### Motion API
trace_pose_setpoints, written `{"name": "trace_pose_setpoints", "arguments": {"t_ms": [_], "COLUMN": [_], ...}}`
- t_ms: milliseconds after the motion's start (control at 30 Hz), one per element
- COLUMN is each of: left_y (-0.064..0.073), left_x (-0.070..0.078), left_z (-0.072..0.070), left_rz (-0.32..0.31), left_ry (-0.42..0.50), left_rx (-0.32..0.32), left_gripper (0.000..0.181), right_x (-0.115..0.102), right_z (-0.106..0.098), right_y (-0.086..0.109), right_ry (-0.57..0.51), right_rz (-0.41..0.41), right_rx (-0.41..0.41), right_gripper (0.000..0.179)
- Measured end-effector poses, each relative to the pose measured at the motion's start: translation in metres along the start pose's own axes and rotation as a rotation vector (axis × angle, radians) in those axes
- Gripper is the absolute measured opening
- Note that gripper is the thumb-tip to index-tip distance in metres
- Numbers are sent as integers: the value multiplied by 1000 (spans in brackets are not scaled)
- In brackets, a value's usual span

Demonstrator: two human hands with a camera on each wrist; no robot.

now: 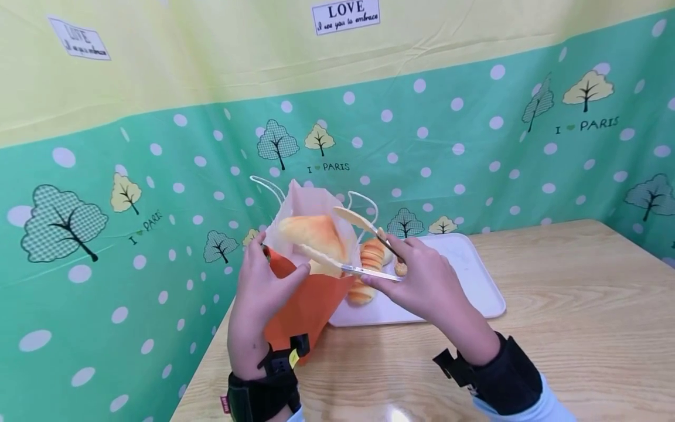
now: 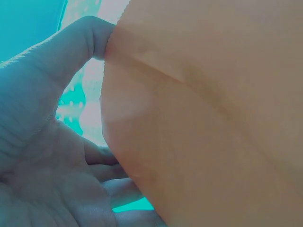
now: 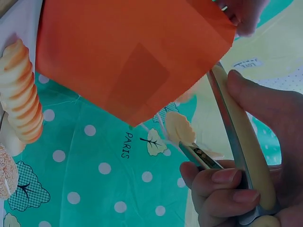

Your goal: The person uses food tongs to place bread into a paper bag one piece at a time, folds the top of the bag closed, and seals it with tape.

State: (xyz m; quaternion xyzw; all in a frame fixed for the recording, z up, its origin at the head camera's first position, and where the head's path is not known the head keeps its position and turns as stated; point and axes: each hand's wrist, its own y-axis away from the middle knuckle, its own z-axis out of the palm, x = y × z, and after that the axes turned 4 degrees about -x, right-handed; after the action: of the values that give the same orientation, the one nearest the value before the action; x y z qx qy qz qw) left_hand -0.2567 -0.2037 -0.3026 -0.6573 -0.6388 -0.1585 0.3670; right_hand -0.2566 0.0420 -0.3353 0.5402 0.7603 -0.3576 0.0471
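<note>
My right hand (image 1: 429,281) grips bread tongs (image 1: 371,273) with wooden tips and metal arms, thumb on one arm and fingers round the other. The tongs (image 3: 246,146) stand spread, with their tips at the mouth of an orange paper bag (image 1: 308,302). Inside that mouth, against the pale lining, lies a golden-topped bread (image 1: 311,230); one tip crosses in front of it and the other is above right. My left hand (image 1: 261,293) holds the bag's left rim, thumb at the near edge. In the left wrist view the bag (image 2: 203,118) hides much of the fingers.
Behind the bag, a white tray (image 1: 477,281) carries a striped twisted bread (image 1: 372,253), another striped piece (image 1: 361,293) and a small seeded ball (image 1: 401,268). White cord handles (image 1: 364,196) rise from the bag. Wooden table (image 1: 575,293) extends right; a green-and-yellow curtain (image 1: 448,135) hangs behind.
</note>
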Motion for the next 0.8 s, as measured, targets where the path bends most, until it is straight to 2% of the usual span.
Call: {"name": "trace_pose_setpoints", "arguments": {"t_ms": [67, 300, 567, 667, 733, 800], "left_y": [0, 2, -2, -4, -5, -4], "left_x": [-1, -3, -12, -18, -22, -25], "left_z": [-1, -3, -8, -9, -10, -12], "left_rz": [-8, -34, -67, -28, 10, 21], "left_ry": [1, -4, -12, 13, 21, 20], "left_rx": [-5, -17, -5, 67, 131, 188], "left_gripper": [96, 94, 96, 86, 71, 54], "right_x": [0, 4, 22, 33, 40, 47], "right_z": [-3, -21, -49, -55, -58, -60], "right_y": [0, -3, -4, -5, -6, -6], "right_ry": [-30, -97, -113, -91, -58, -17], "right_rz": [-12, -56, 25, 79, 118, 167], "right_rx": [24, 198, 305, 319, 308, 265], "right_gripper": [82, 79, 76, 78, 81, 84]}}
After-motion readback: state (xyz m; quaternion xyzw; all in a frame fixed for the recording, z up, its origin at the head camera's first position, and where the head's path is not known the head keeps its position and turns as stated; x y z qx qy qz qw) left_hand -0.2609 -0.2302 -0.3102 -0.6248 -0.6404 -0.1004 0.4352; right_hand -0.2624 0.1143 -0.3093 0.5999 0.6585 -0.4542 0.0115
